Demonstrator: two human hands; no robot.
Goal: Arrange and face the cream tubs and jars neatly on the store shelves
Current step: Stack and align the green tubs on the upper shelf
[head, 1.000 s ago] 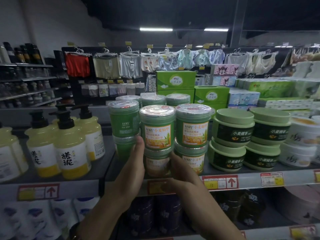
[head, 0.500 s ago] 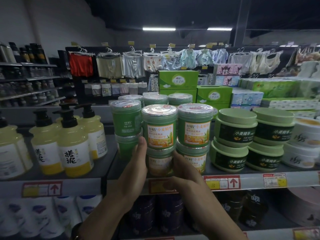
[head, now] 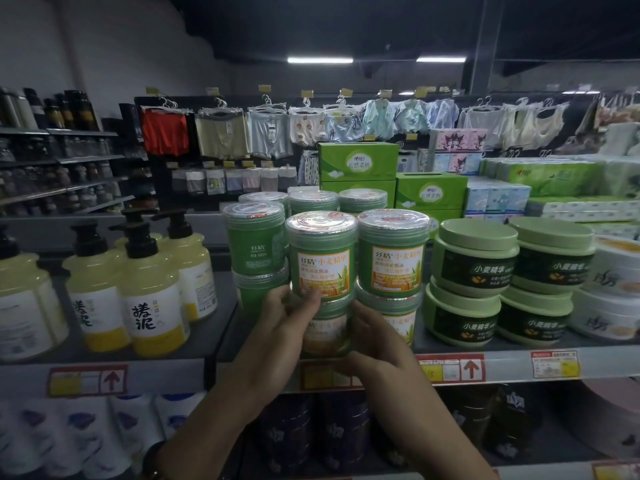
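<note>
Between our two grips, at the front edge of the shelf (head: 502, 363), stands the middle stack (head: 329, 284) of green cream jars. The left grip (head: 287, 317) curls round its left side, just where the upper jar (head: 323, 251) sits on the lower jar (head: 325, 336), with the thumb over the bottom of the upper label. The right grip (head: 377, 344) wraps the lower jar's right side, its fingertips hidden behind the jar. Our grips cover much of the lower jar, and its label is too dim to read. Just right of the right grip is a second stack (head: 393, 254) of two jars, the lower one half hidden by that grip. Left of the left grip is a third stack (head: 254, 240) of two, turned so that only small print shows. That makes six jars in front. Above the grips we count three back lids (head: 313, 199), their bodies hidden. Further right stand four pale green tubs (head: 474, 265), in two stacks of two. Beyond them are white tubs (head: 616, 275), cut off by the frame, so we cannot tell how many. Well left of the left grip we count five yellow pump bottles (head: 152, 299), the outermost cut off. Below the grips, the lower shelf's goods (head: 311, 434) are too dark to make out.
</note>
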